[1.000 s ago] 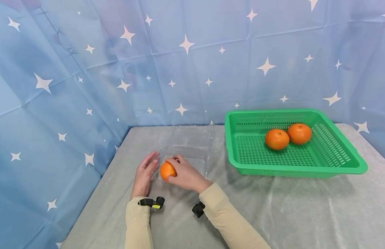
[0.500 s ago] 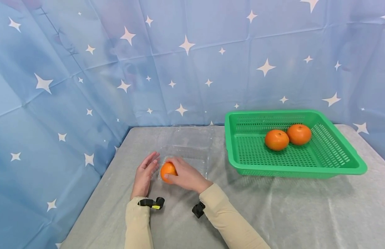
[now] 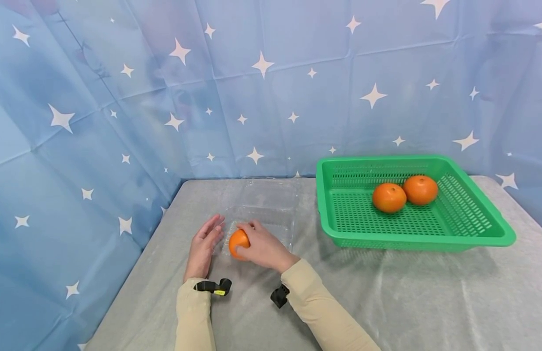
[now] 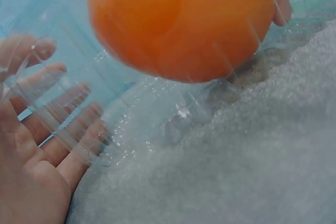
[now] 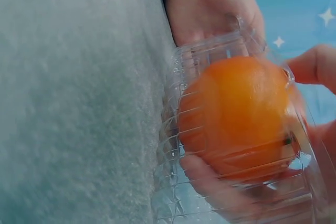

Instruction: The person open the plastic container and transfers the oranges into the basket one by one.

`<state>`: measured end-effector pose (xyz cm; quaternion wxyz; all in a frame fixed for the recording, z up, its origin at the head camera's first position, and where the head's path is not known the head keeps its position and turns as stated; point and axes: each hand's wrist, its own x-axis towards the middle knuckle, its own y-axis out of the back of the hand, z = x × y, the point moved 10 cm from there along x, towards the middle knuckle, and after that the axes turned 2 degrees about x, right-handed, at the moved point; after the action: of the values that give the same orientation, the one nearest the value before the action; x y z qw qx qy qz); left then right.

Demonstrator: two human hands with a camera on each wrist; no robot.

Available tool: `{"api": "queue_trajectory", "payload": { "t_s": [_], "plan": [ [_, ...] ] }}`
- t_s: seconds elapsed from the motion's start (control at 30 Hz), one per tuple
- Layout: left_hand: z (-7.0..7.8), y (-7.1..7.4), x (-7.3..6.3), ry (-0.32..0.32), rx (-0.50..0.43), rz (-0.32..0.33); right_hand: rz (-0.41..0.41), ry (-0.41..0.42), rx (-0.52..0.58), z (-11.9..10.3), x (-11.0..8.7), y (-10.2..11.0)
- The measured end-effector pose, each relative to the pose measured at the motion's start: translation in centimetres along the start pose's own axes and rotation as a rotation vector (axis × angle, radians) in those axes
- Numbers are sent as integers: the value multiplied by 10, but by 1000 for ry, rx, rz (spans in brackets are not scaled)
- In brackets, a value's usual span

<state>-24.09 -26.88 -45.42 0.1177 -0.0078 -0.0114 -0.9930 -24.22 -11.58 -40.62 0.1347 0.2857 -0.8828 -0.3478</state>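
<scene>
My right hand grips an orange in the front left part of a clear plastic clamshell box. In the right wrist view the orange shows through the box's ribbed wall, with fingers curled round its lower side and the thumb at its upper side. My left hand stands at the box's left side. Its fingers are extended and spread close to the clear wall, and they hold nothing. The box's lid is folded back toward the curtain.
A green basket with slotted walls stands to the right. Inside it, two more oranges lie side by side. Grey cloth covers the table. A blue curtain with white stars hangs behind and along the left side.
My right hand has shifted the orange slightly to the right and toward me within the box, with its fingers changing place on it. The left hand stays where it was.
</scene>
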Motion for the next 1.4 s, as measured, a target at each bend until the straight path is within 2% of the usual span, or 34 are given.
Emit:
{"api": "queue_trajectory", "payload": {
  "t_s": [0.17,0.3,0.47,0.6,0.73,0.97,1.4],
  "plan": [
    [-1,0,-1,12,-3,-6,7,-4,8,1,-1,-1],
    [4,-3,-4,17,2,-19,5,3,15,0,0,-1],
    [15,-6,-8,-3,19,-33,5,56,7,-5,0,0],
    [13,-5,-6,-10,12,-27,8,80,16,-7,0,1],
    [6,-2,-3,-18,11,-12,13,50,27,-4,0,1],
    [4,-1,-2,-32,5,-3,22,-25,36,2,0,1],
    [3,-1,-3,-14,13,4,59,-7,17,2,-1,5]
  ]
}}
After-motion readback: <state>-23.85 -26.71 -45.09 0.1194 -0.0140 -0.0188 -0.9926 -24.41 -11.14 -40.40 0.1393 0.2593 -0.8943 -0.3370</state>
